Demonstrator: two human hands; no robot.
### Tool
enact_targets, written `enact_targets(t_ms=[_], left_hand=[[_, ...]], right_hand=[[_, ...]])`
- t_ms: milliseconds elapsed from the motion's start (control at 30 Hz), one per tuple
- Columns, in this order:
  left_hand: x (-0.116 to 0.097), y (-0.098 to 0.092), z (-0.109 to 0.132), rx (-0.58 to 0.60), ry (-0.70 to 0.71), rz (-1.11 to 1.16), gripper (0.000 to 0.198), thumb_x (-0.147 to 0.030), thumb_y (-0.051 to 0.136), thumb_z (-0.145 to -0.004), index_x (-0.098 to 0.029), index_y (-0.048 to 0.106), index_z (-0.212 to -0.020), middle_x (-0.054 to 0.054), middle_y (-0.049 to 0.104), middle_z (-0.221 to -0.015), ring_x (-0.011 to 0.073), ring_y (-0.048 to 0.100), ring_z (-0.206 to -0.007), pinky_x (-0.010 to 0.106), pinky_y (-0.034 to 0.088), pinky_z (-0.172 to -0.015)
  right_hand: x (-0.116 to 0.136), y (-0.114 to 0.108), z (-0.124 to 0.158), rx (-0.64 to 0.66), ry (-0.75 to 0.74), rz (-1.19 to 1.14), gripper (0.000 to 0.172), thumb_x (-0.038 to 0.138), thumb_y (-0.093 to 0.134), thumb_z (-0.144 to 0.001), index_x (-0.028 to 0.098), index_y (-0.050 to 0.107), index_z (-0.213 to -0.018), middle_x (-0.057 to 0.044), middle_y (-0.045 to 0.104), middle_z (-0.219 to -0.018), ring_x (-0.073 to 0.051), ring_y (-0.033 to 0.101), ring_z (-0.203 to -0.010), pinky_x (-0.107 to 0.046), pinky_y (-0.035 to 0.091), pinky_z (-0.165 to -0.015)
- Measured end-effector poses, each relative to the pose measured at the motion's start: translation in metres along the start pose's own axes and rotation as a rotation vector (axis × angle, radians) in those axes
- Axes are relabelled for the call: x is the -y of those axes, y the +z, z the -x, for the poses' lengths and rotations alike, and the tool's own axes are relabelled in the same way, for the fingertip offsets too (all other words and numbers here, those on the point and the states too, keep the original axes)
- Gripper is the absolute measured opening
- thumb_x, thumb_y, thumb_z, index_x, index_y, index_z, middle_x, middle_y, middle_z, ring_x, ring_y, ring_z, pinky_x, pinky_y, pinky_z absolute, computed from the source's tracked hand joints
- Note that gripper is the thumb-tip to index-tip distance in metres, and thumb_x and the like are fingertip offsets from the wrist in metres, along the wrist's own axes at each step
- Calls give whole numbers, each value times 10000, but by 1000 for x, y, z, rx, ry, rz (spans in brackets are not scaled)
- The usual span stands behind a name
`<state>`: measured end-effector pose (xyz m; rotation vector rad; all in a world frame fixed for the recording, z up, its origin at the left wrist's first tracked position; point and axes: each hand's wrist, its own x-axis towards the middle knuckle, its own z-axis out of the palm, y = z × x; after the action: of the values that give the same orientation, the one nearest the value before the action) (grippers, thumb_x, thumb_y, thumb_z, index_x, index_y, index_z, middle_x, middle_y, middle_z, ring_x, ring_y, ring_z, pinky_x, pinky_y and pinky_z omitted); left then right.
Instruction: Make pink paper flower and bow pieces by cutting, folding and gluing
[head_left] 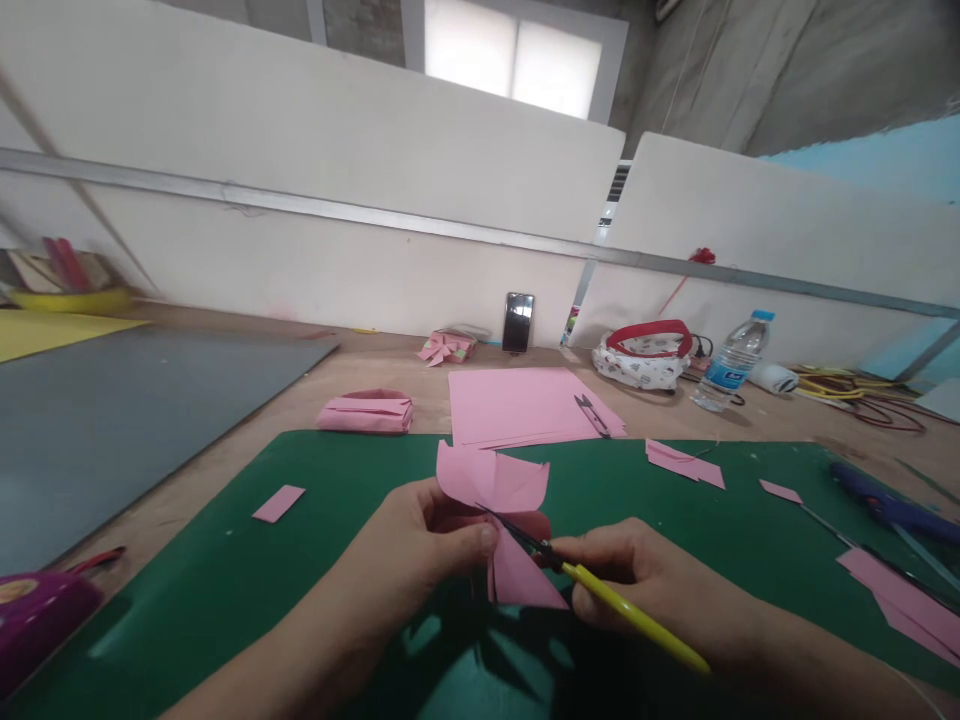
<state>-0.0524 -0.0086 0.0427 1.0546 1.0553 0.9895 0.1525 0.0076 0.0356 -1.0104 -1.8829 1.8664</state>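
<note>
A folded pink paper piece (495,480) with flared upper flaps is pinched in my left hand (450,535), thumb in front. My right hand (630,570) grips a dark-bladed tool with a yellow handle (637,615), which looks like scissors. Its blades reach leftward into the pink paper, close to my left thumb. Lower flaps of the paper hang below the blades. Both hands are above the green mat (330,540).
Pink sheets (517,400) with small snips (592,415) lie behind the mat. Around are a pink roll (367,412), phone (517,322), pouch (645,360), bottle (731,365), blue glue gun (892,500), purple object (45,620) and grey board (150,410).
</note>
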Motion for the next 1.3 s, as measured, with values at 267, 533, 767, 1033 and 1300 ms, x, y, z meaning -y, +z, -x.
enact_targets(t_ms=[267, 533, 767, 1033, 1300], left_hand=[[-2, 1, 1, -24, -1, -26, 226, -194, 698, -641, -148, 751, -857, 119, 758, -929, 300, 693, -871, 373, 532, -775], [2, -2, 0, -17, -9, 33, 285, -183, 665, -679, -137, 735, -952, 117, 760, -910, 253, 688, -817, 314, 512, -752], [8, -9, -5, -172, 18, 111, 325, -225, 686, -694, -166, 714, -1013, 85, 748, -833, 186, 638, -704, 253, 483, -626], [5, -5, -4, -309, 71, 179, 82, -130, 686, -679, -129, 724, -752, 11, 670, -631, 85, 525, -553, 164, 431, -542], [7, -4, -4, -298, 88, 298, 197, -95, 700, -637, -134, 729, -828, 35, 692, -680, 116, 597, -608, 193, 475, -571]], right_hand=[[2, 0, 1, -18, 4, 9, 178, 149, 586, -774, 136, 669, -931, 33, 401, -683, -80, 304, -605, -206, 221, -512], [7, -7, 6, 62, 50, 59, 126, 56, 541, -715, 145, 562, -802, 53, 337, -670, -68, 273, -590, -184, 212, -492], [13, -18, 15, -15, 111, 125, 200, 140, 658, -671, 152, 633, -869, 53, 397, -667, -81, 322, -614, -182, 246, -518], [19, -12, 17, -315, 69, 192, 367, 212, 629, -749, 227, 609, -1115, 13, 505, -817, -134, 442, -748, -214, 364, -645], [-7, 16, 6, -140, -25, 49, 355, 336, 705, -698, 165, 613, -995, 20, 487, -713, -105, 446, -636, -197, 365, -563]])
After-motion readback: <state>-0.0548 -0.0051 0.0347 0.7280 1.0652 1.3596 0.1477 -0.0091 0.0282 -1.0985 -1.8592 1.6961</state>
